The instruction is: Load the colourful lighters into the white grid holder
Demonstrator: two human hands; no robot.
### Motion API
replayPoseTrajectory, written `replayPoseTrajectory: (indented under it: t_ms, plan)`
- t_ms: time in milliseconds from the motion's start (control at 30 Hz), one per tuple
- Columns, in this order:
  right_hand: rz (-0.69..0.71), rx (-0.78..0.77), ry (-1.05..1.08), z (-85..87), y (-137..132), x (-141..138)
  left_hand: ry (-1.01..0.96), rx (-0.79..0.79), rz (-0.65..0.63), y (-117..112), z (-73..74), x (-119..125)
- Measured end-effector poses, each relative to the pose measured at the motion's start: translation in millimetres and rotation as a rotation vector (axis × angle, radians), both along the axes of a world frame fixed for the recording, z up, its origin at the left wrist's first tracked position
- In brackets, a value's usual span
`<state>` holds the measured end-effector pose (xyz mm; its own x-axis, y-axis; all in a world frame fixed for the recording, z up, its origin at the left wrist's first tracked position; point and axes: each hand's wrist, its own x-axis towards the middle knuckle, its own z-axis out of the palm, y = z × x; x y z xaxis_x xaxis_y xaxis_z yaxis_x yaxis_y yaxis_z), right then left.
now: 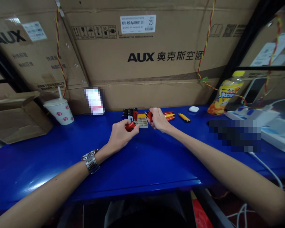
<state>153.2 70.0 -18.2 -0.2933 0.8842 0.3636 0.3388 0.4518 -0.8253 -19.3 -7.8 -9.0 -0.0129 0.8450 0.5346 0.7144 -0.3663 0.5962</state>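
My left hand (120, 134) is closed around a red lighter (130, 126), its fingertips beside a small beige tray (142, 122) divided into compartments. On the tray's other side my right hand (158, 119) grips another red lighter (149, 116), with a small bluish spot near its upper end. Behind the left hand stand several black-topped pieces (129, 112) in a tight group. Red and yellow lighters (169, 116) lie partly behind the right hand. Farther right, a single yellow lighter (184, 118) with a black end rests on the blue table (142, 164).
A lidded paper cup with a straw (60, 110) and an open cardboard box (21, 117) stand at left. A lit phone (94, 100) leans against large cartons (156, 79). At right are a white earbud case (193, 109), a drink bottle (224, 95) and white cables (266, 163).
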Motion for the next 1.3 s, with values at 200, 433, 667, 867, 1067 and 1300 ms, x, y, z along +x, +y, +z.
replayPoseTrajectory:
  t_ms: [200, 433, 667, 867, 1067, 1300]
  plan:
    - [-0.056, -0.177, 0.089, 3.7, -4, -3, -0.006, -0.021, -0.003, 0, -0.5, 0]
    - [-0.038, -0.27, 0.159, 8.4, -4, -4, -0.015, -0.03, 0.006, -1, -1.0, 0]
    - [0.124, -0.078, 0.166, 1.3, 3, -3, 0.007, 0.016, 0.024, 3, -2.8, -2]
    - [0.133, 0.313, -0.015, -2.4, 13, -2, 0.024, 0.007, 0.018, 3, -3.6, -2]
    - [0.19, 0.188, 0.046, -6.7, 18, -9, 0.024, -0.001, 0.015, 4, -4.4, -2]
    - [0.169, 0.17, -0.062, -13.5, 23, -9, 0.032, -0.006, 0.015, 4, -4.1, -2]
